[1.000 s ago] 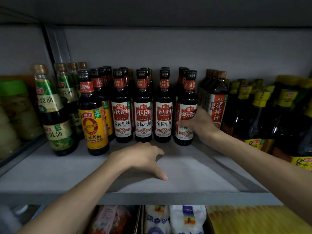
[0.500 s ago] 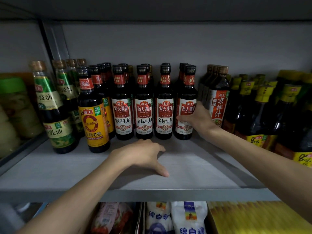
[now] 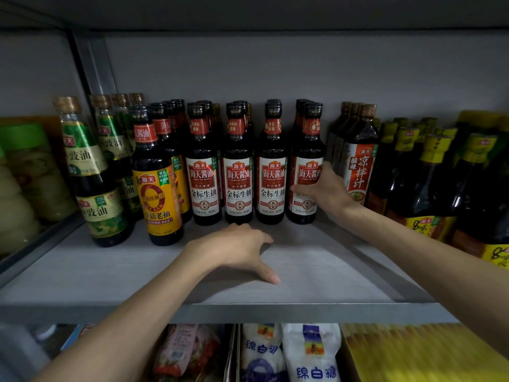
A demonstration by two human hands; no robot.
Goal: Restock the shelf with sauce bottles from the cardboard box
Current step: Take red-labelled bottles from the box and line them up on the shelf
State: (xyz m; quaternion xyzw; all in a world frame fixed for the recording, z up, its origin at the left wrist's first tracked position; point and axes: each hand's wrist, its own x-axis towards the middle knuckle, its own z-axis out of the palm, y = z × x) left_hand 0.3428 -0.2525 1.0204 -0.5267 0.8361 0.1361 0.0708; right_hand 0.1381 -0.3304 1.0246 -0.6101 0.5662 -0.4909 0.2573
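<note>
Several dark soy sauce bottles with red-and-white labels stand in rows at the back of the grey shelf (image 3: 316, 274). My right hand (image 3: 325, 193) grips the lower part of the rightmost front sauce bottle (image 3: 307, 161), fingers curled round its label. That bottle stands upright in line with its neighbours (image 3: 271, 164). My left hand (image 3: 239, 248) rests on the shelf board in front of the row, fingers bent, thumb stretched toward me, holding nothing. The cardboard box is out of sight.
A yellow-labelled bottle (image 3: 157, 183) and green-labelled bottles (image 3: 91, 172) stand to the left. A brown dressing bottle (image 3: 359, 158) and yellow-capped bottles (image 3: 429, 177) crowd the right. Bare board lies at the front. Below are sugar bags (image 3: 311, 354).
My right hand has pushed the rightmost bottle back until it lines up with the row. The left hand has stayed in place on the shelf.
</note>
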